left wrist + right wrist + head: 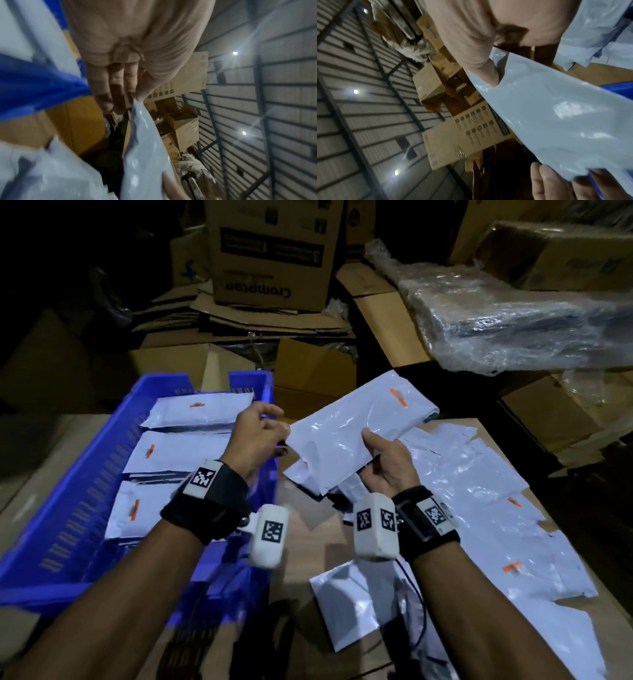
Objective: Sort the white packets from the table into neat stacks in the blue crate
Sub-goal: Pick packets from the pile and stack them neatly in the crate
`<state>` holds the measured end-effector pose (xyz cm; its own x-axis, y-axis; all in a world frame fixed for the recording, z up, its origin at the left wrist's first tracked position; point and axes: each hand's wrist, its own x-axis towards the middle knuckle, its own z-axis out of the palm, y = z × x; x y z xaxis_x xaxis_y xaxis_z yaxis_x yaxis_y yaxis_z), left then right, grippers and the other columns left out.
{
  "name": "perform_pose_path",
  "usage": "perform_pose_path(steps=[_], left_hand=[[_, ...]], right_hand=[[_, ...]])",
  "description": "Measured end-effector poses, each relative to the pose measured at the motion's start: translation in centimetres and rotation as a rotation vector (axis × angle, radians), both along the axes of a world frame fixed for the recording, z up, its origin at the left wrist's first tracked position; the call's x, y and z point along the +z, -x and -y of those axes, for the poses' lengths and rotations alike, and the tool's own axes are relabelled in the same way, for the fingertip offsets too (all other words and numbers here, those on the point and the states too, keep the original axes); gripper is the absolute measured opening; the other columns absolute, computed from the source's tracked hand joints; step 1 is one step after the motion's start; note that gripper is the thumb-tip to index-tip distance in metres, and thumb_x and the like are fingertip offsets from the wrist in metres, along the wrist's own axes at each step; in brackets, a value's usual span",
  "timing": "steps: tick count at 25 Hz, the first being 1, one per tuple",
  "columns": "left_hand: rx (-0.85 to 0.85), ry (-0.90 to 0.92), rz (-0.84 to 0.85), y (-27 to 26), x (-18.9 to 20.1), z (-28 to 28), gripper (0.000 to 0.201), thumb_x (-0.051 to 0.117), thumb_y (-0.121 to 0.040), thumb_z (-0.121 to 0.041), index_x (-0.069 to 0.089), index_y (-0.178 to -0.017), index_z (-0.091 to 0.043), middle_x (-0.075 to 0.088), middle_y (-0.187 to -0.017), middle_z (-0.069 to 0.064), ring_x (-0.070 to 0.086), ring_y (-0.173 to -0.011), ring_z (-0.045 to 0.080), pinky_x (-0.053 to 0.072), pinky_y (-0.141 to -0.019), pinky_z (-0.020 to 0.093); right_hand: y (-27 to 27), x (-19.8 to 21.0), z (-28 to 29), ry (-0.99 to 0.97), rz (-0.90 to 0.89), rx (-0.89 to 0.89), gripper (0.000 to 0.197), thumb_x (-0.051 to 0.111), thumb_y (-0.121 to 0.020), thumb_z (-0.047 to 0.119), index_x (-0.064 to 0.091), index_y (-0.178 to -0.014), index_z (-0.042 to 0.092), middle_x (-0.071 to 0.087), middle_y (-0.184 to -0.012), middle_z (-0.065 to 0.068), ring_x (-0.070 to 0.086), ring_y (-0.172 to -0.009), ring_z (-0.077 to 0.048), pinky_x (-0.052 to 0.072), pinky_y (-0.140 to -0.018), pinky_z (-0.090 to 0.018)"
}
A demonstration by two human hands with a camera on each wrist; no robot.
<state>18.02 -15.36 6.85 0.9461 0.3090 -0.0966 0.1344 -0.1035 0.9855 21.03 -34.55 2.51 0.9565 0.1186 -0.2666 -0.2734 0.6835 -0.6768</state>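
Head view: both hands are up over the gap between crate and table, sharing one white packet [356, 433]. The right hand [387, 463] has its thumb pressed on top and fingers curled underneath, a firm grasp on the near edge. The left hand [255, 436] pinches the packet's left corner between thumb and fingertips. The held packet tilts up toward one o'clock, an orange mark near its far end. At nine o'clock sits the blue crate [68, 508], and I count three stacks of packets [178, 450] showing inside it, in a row from near to far. At four o'clock the table [308, 549] carries a loose spread of packets [479, 508], overlapping too much for a sure count, perhaps half a dozen or more. At twelve o'clock stands one printed cardboard box [270, 251], with a plastic-wrapped bundle [513, 313] at two o'clock.

Left wrist view: blurred, but the thumb and fingers [109, 86] close on the packet's tip, which hangs toward six o'clock; two ceiling lights glow at three o'clock.

Right wrist view: the thumb [489, 73] bears down on the glossy packet, and the other hand's fingertips meet its far edge at five o'clock; three lights show at nine o'clock
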Motion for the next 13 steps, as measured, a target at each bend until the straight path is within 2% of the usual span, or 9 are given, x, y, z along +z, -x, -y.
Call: perform_pose_path(steps=[3, 5, 7, 9, 10, 13], left_hand=[[0.014, -0.416, 0.030, 1.6, 1.0, -6.5, 0.006, 0.064, -0.087, -0.017, 0.060, -0.090, -0.021, 0.066, -0.077, 0.005, 0.061, -0.075, 0.025, 0.051, -0.073, 0.038], [0.056, -0.679, -0.045, 3.0, 1.8, -11.2, 0.012, 0.062, -0.085, -0.033, 0.059, -0.093, -0.025, 0.067, -0.080, -0.004, 0.063, -0.083, 0.026, 0.052, -0.079, 0.039], [0.133, -0.845, -0.116, 4.4, 2.5, -15.7, 0.022, 0.058, -0.086, -0.039, 0.059, -0.101, -0.024, 0.069, -0.091, -0.001, 0.064, -0.092, 0.029, 0.051, -0.082, 0.041], [0.224, -0.963, -0.189, 5.1, 2.8, -19.7, 0.030, 0.055, -0.088, -0.036, 0.061, -0.111, -0.019, 0.068, -0.108, 0.007, 0.061, -0.103, 0.034, 0.049, -0.085, 0.041], [0.254, -0.999, -0.241, 5.2, 2.6, -21.7, 0.032, 0.054, -0.089, -0.034, 0.061, -0.115, -0.017, 0.066, -0.115, 0.011, 0.059, -0.107, 0.036, 0.048, -0.087, 0.041], [0.231, -0.977, -0.428, 4.3, 0.6, -25.5, 0.052, 0.047, -0.077, -0.040, 0.059, -0.120, -0.013, 0.057, -0.125, 0.020, 0.055, -0.115, 0.038, 0.047, -0.092, 0.043]], right_hand=[[-0.8, 2.0, -3.5, 0.164, 0.117, 0.184, 0.035, 0.054, -0.092, -0.006, 0.056, -0.127, -0.004, 0.067, -0.117, -0.020, 0.068, -0.095, -0.029, 0.057, -0.077, -0.037], [-1.2, 3.7, -6.8, 0.347, 0.227, 0.314, 0.033, 0.054, -0.088, -0.012, 0.058, -0.120, -0.004, 0.069, -0.104, -0.018, 0.068, -0.087, -0.028, 0.057, -0.076, -0.037], [-1.6, 5.6, -10.8, 0.558, 0.322, 0.427, 0.030, 0.055, -0.086, -0.016, 0.059, -0.112, -0.001, 0.069, -0.092, -0.015, 0.067, -0.074, -0.023, 0.056, -0.066, -0.032], [-2.5, 7.1, -15.0, 0.821, 0.433, 0.527, 0.031, 0.060, -0.083, -0.014, 0.060, -0.110, 0.001, 0.068, -0.090, -0.011, 0.066, -0.071, -0.019, 0.053, -0.061, -0.027], [-3.2, 7.6, -17.3, 0.975, 0.510, 0.571, 0.031, 0.062, -0.082, -0.011, 0.062, -0.110, 0.002, 0.068, -0.091, -0.009, 0.065, -0.073, -0.019, 0.051, -0.064, -0.026], [-5.5, 7.6, -23.7, 1.358, 0.649, 0.686, 0.018, 0.059, -0.084, 0.000, 0.065, -0.101, 0.005, 0.065, -0.088, -0.010, 0.062, -0.079, -0.024, 0.046, -0.067, -0.027]])
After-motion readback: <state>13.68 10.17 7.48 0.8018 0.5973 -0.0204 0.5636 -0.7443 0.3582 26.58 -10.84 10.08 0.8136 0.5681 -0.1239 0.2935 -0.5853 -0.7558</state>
